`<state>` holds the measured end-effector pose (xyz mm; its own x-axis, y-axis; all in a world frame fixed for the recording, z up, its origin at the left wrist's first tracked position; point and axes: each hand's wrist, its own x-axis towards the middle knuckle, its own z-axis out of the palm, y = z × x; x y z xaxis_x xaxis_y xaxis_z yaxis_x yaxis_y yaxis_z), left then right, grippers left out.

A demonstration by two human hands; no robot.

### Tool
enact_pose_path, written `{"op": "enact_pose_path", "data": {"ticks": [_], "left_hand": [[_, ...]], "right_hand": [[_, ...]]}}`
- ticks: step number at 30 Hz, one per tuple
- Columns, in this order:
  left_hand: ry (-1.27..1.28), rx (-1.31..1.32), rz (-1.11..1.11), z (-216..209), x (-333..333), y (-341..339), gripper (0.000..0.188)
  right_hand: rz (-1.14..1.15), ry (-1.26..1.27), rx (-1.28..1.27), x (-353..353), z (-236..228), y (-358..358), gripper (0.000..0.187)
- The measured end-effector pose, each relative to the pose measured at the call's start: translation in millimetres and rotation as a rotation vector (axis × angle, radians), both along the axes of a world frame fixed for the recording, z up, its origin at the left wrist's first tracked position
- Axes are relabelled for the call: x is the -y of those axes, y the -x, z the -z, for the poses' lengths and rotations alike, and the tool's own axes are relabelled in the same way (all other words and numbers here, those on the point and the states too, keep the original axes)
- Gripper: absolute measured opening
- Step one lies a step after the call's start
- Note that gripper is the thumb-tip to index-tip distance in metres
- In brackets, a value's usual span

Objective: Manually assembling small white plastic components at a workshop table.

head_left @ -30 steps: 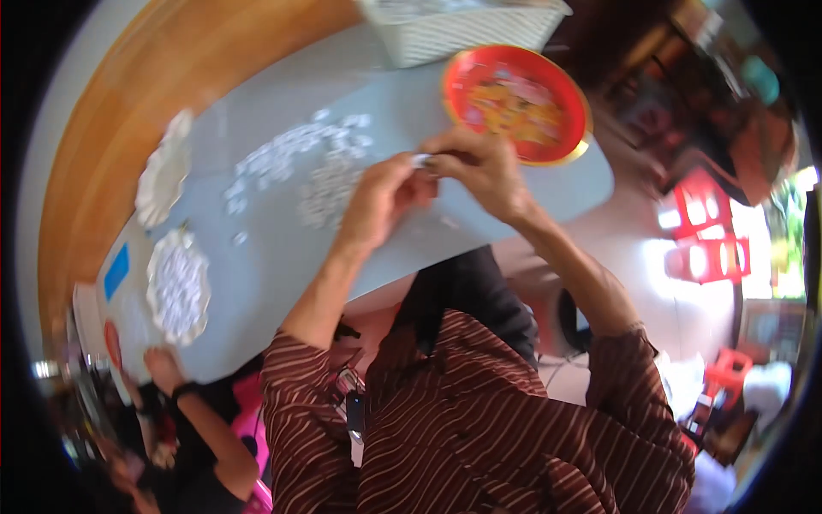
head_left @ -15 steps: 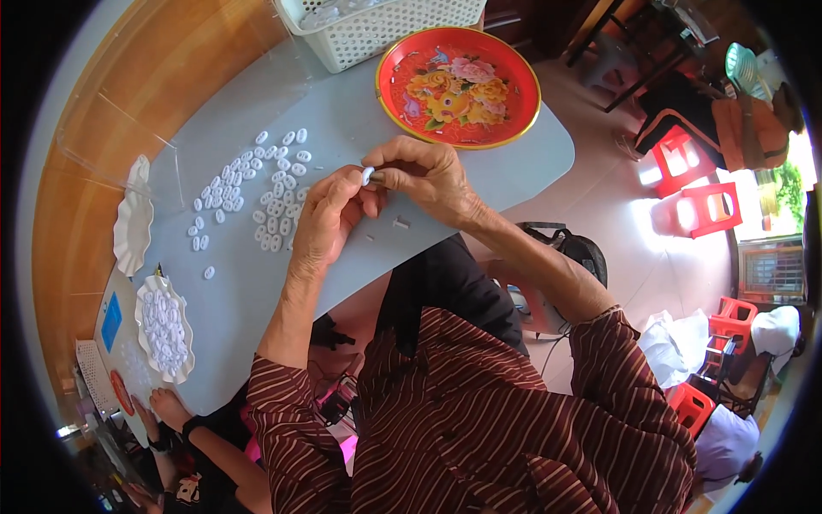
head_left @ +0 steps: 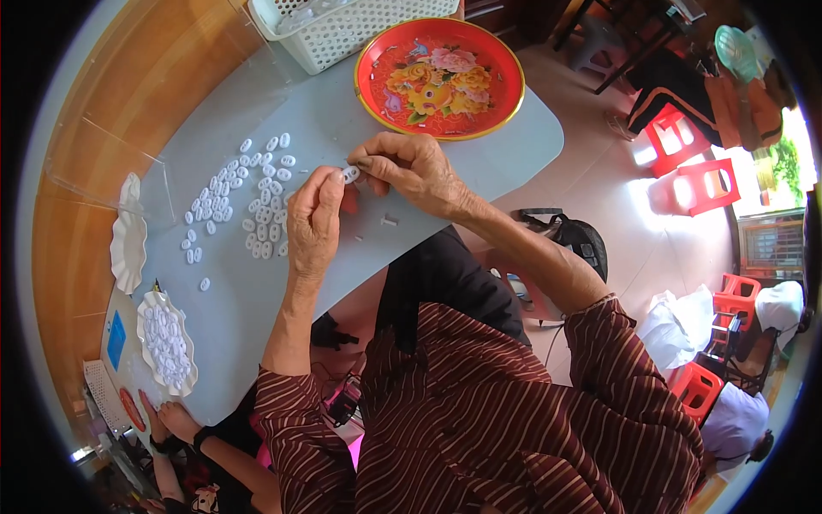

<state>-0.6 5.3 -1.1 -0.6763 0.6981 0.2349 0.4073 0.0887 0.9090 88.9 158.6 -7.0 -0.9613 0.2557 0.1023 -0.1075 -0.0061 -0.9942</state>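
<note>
A small white oval plastic piece with two dark marks on its face (head_left: 352,174) is pinched between the thumb and fingers of my left hand (head_left: 313,223). My right hand (head_left: 419,178) is closed in a pinch against the right side of that piece. Whether its fingertips hold another small part is hidden. Left of my hands, many similar white ovals (head_left: 224,190) lie spread over the grey table (head_left: 244,343). A short pale pin-like part (head_left: 390,220) lies on the table just below my right hand.
Beyond my hands stand a red flowered round tray (head_left: 374,68) and a white perforated basket (head_left: 330,51). At left are a scalloped white dish (head_left: 193,373) full of ovals and another scalloped dish (head_left: 128,244). Another person's hands (head_left: 177,421) rest at the table's lower left.
The white oval has turned in my fingers, so its marked face now shows. Both hands remain together, and the whole view has shifted slightly.
</note>
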Motion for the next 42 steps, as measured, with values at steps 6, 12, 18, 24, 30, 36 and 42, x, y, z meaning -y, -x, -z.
{"op": "enact_pose_path", "data": {"ticks": [6, 12, 18, 24, 30, 36, 42], "left_hand": [[-0.009, -0.03, 0.015, -1, -2, -4, 0.026], [0.016, -0.106, 0.018, 2, 0, -4, 0.024], [-0.012, 0.031, 0.035, 9, -3, -1, 0.023], [-0.024, 0.05, 0.052, 7, -2, -1, 0.024], [-0.016, 0.076, 0.067, 8, -4, -4, 0.023], [0.022, 0.025, 0.084, 6, 1, -3, 0.023], [0.008, 0.038, 0.08, 8, -1, -2, 0.023]], "right_hand": [[0.027, 0.011, -0.081, 2, 12, 2, 0.015], [0.046, -0.071, -0.087, 3, 1, -1, 0.01], [0.267, -0.711, -0.272, -53, -26, 14, 0.009], [0.265, -0.99, -0.111, -118, -14, 41, 0.011], [0.156, -1.132, -0.054, -126, -4, 53, 0.012], [0.163, -1.096, -0.035, -137, -19, 50, 0.014], [0.152, -1.139, 0.06, -144, -25, 40, 0.026]]}}
